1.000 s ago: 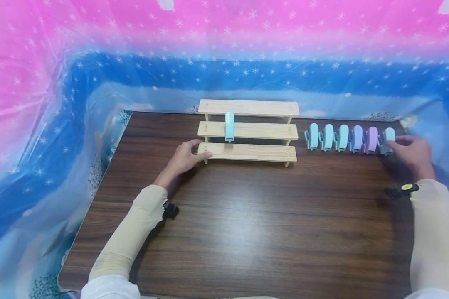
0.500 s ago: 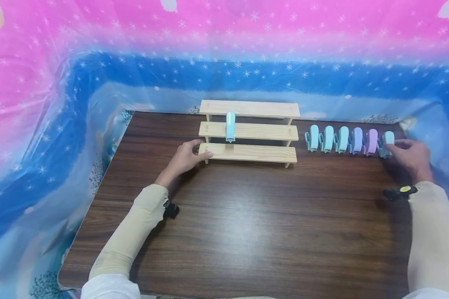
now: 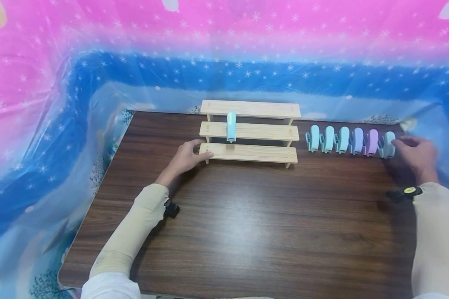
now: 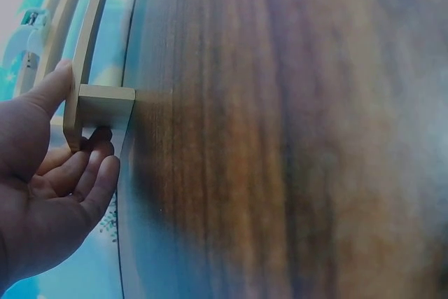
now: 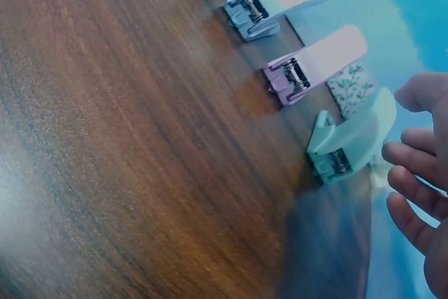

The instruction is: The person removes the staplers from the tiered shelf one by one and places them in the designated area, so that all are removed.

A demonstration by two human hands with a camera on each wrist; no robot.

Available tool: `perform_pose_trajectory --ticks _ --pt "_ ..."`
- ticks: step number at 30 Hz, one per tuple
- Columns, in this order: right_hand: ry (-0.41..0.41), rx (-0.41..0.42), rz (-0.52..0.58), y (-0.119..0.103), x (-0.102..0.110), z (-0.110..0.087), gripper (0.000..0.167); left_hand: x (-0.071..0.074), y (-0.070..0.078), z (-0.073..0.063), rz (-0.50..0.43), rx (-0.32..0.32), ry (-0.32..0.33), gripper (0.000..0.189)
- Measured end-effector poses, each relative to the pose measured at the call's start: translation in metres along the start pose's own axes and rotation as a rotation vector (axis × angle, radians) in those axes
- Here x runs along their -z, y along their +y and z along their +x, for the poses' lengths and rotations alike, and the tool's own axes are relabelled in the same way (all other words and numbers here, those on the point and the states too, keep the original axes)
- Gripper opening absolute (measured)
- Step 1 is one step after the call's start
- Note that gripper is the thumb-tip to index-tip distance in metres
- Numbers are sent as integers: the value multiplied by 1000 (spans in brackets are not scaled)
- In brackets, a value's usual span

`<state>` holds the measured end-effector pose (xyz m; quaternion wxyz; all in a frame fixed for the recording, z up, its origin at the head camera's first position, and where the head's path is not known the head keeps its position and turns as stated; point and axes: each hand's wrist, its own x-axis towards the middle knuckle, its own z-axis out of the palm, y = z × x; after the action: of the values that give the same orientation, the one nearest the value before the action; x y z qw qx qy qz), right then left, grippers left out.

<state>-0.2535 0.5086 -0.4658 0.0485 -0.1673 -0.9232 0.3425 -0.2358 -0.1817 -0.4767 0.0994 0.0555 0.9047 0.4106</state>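
Note:
My left hand (image 3: 188, 157) grips the left end of the lowest step of a pale wooden three-step rack (image 3: 252, 153); in the left wrist view the thumb lies over the board and the fingers curl beneath. A light-blue spring clip (image 3: 230, 124) stands on the middle step, towards the left. At the right end of a row of clips stands a mint-green spring clip (image 5: 360, 138), upright on the table. Just to its right is my right hand (image 3: 419, 155), its fingers (image 5: 413, 162) loosely bent and holding nothing. A small gap shows between fingertips and clip in the right wrist view.
The row also holds a pink clip (image 3: 371, 142), a lavender clip (image 3: 356, 141) and several mint-green clips (image 3: 328, 139), right of the rack. All stand on a dark wood table (image 3: 247, 232). A pink and blue patterned cloth (image 3: 247, 74) hangs behind it.
My right hand has let go of the end mint-green clip and drawn slightly right. That clip stands by itself. The left hand has stayed on the rack.

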Motion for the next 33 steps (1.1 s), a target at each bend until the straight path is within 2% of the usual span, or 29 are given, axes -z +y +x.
perform_pose_trajectory --ticks 5,13,19,24,27,33 --pt "39 -4 58 -10 4 -5 61 0 1 0 -4 3 -2 77" --pt "56 4 167 -35 7 -12 61 2 1 -1 -12 -1 -3 78" --pt "78 93 219 -58 7 -18 49 0 -1 0 -20 -8 -1 78" --pt "83 153 240 -80 3 -26 48 0 -1 -2 -33 -14 -9 77" --pt "109 213 241 -92 -1 -31 44 0 -1 -3 -21 -7 -16 77" --pt "107 285 287 -112 -9 -39 40 0 1 -2 5 5 -5 78"
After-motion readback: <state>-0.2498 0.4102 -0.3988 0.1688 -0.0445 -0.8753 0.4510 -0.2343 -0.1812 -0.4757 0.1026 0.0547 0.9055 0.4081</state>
